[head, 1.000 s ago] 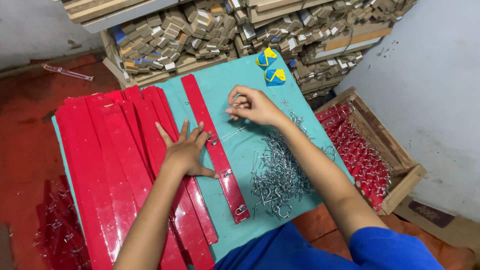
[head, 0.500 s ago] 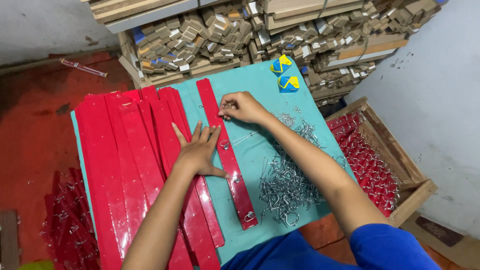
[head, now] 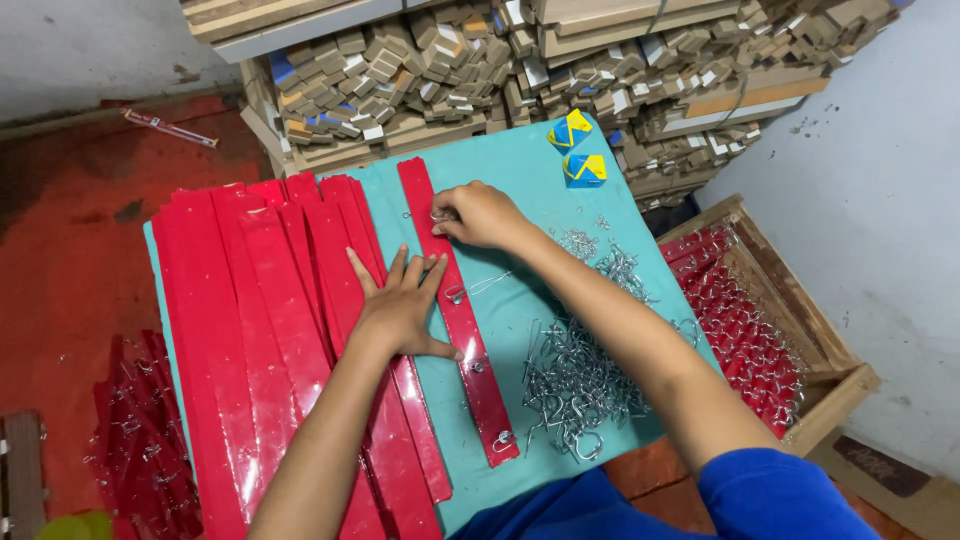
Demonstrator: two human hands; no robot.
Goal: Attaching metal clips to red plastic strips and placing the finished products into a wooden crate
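A single long red strip (head: 470, 350) lies lengthwise on the teal table top (head: 520, 190), with small metal hooks fitted along it. My left hand (head: 398, 305) lies flat, fingers spread, pressing on the strip's left edge and the neighbouring red strips. My right hand (head: 480, 215) is at the strip's upper part, fingers pinched on a small wire hook against the strip. A pile of loose metal hooks (head: 580, 370) lies just right of the strip.
A stack of red strips (head: 260, 320) covers the table's left half. A wooden crate (head: 800, 320) with finished red pieces stands at the right. Two yellow-and-blue boxes (head: 578, 150) sit at the far edge before stacked cardboard pieces (head: 500, 70). More red strips (head: 140, 440) lie on the floor.
My right hand has stayed at the strip's upper part, working a hook. My left hand has kept its place on the strip. The camera view has shifted slightly.
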